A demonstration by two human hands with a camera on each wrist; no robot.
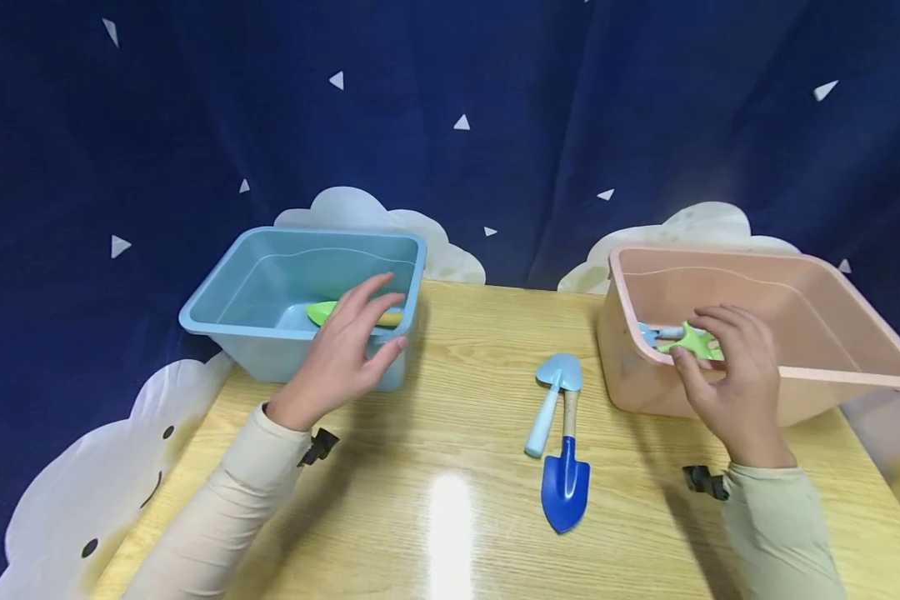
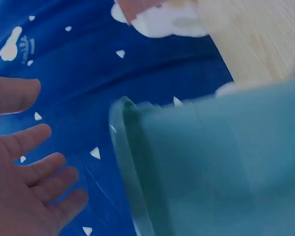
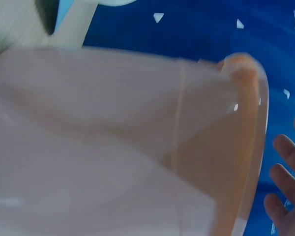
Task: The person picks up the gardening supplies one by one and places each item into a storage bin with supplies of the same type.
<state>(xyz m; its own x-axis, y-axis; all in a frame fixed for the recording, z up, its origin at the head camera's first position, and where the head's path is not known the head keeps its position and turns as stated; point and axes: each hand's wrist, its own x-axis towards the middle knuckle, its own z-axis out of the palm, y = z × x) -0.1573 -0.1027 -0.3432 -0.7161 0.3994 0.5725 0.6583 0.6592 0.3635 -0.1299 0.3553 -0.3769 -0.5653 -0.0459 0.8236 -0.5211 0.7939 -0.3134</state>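
My left hand (image 1: 345, 358) hovers over the near side of the blue bin (image 1: 322, 267), fingers spread and holding nothing. Inside that bin lies a green toy shovel (image 1: 319, 312) with a yellow handle, partly hidden behind the hand. Above the front rim of the pink bin (image 1: 742, 287) is my right hand (image 1: 746, 392), its fingers loosely bent around nothing. A green toy tool (image 1: 693, 340) and a light-blue tool (image 1: 648, 334) lie in the pink bin, partly covered by the hand and rim. Both wrist views show empty fingers beside the bins.
Between the bins, a light-blue trowel (image 1: 558, 375) lies on the wooden table (image 1: 450, 417), its blade against the wooden handle of a dark-blue trowel (image 1: 565, 492). Behind hangs a dark-blue curtain (image 1: 420, 150) with white cloud shapes (image 1: 367, 208).
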